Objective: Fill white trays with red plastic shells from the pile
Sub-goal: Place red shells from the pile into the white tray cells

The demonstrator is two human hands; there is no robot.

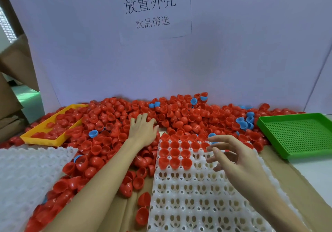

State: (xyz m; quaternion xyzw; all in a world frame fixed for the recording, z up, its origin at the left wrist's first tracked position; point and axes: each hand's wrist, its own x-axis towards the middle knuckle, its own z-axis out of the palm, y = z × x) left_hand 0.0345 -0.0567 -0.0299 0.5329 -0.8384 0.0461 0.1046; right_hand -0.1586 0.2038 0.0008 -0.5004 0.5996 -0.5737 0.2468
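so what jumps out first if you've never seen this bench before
A great pile of red shells runs across the back of the table, with a few blue shells mixed in. In front, a white tray holds red shells only in its far rows; the right hand hovers open over it, and the left hand reaches into the pile.

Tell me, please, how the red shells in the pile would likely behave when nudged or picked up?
The red shells look thin, hollow and glossy, so probably light and somewhat slippery. Being rounded and loosely heaped, they would likely roll or slide, as those strays on the cardboard suggest.
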